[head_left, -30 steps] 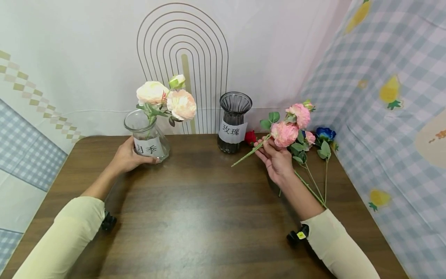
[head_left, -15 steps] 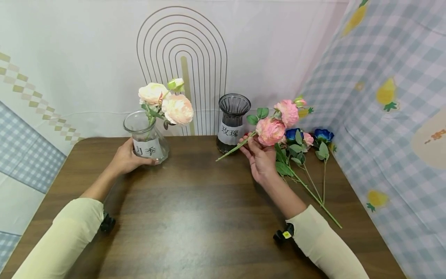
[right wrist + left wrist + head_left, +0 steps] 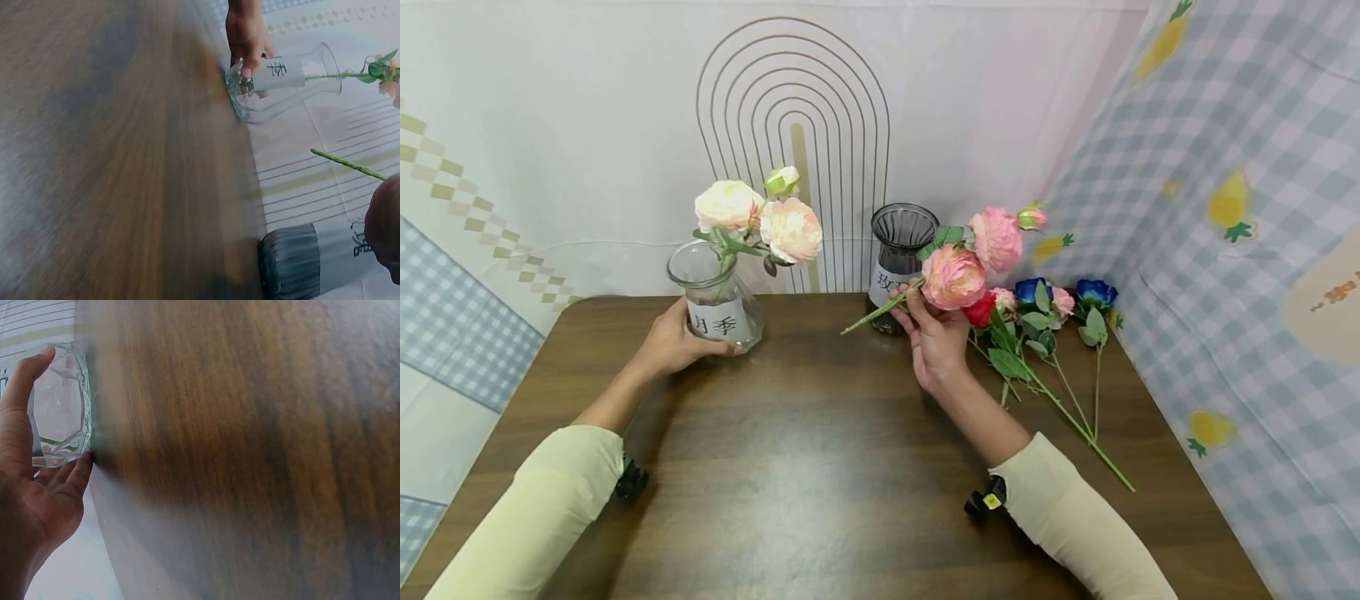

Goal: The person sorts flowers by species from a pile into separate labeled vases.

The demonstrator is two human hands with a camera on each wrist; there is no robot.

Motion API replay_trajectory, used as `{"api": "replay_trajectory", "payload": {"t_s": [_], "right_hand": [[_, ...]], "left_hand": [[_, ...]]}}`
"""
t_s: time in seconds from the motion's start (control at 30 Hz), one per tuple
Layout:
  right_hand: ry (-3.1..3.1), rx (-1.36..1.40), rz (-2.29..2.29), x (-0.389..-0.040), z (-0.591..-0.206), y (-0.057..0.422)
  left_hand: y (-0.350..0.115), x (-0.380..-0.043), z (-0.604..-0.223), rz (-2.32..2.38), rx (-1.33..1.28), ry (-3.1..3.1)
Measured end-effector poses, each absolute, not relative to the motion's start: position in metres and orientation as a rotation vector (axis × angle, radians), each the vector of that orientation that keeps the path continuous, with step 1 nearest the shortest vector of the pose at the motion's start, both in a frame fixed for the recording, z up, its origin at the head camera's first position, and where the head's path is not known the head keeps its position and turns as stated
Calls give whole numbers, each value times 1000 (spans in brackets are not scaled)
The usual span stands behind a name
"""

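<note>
- At the left edge of the head view, a white cloth printed with checks hangs behind a brown wooden table, and a pale sleeve reaches up from the lower left corner.
- Left of centre, the person's left hand grips the lower part of a clear glass vase, thumb across the front and the other fingers behind it. The vase bears a white label with dark characters; its base is at the tabletop.
- Cream flowers, two full blooms and a greenish bud, stand in that vase and lean right over its rim.
- Just right of the upper centre, a dark grey glass vase stands upright near the table's far edge, its white label partly hidden.
- In front of it, the right hand pinches the stem of a pink flower spray between thumb and fingers. The spray is in the air: its blooms lean to the upper right, and its bare stem end points to the lower left, between the two vases.
- At the right of the table lie a red flower, small pink blooms and blue flowers, green stems trailing towards the lower right.
</note>
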State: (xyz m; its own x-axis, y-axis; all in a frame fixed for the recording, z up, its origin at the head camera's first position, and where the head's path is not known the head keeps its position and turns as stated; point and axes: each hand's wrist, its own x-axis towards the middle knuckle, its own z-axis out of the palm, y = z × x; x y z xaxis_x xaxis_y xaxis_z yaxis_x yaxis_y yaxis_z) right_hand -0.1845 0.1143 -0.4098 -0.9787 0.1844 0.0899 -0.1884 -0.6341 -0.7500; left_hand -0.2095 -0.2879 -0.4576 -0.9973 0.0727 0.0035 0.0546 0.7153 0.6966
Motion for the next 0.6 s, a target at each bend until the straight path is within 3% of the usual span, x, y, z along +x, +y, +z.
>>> {"api": "replay_trajectory", "payload": {"t_s": [0.6], "right_hand": [[-1144,77,2625,-191,-389,57]], "left_hand": [[-288,-210,-457,1165,114,2890]]}}
